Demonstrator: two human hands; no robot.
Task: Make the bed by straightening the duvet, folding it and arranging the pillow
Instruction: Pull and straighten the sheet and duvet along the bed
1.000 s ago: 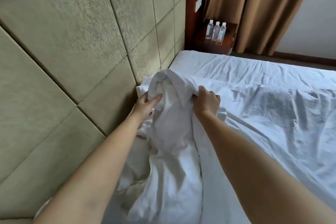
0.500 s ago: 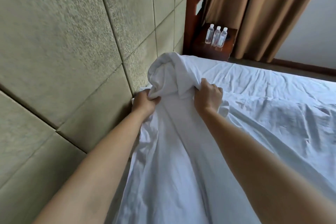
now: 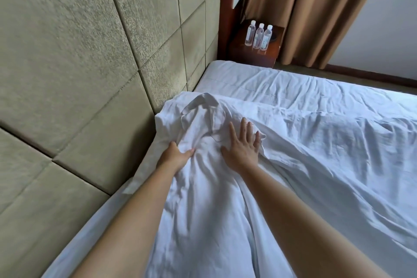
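Two hands lie on the white duvet (image 3: 259, 198), whose bunched corner sits against the headboard (image 3: 90, 74). The left hand (image 3: 174, 157), on the headboard side, has its fingers curled into a fold of the cloth. The right hand (image 3: 242, 145) lies flat with fingers spread, pressing the duvet just below the crumpled corner. Past the corner, three bottles (image 3: 259, 36) stand on the nightstand (image 3: 255, 52) at the headboard's far end.
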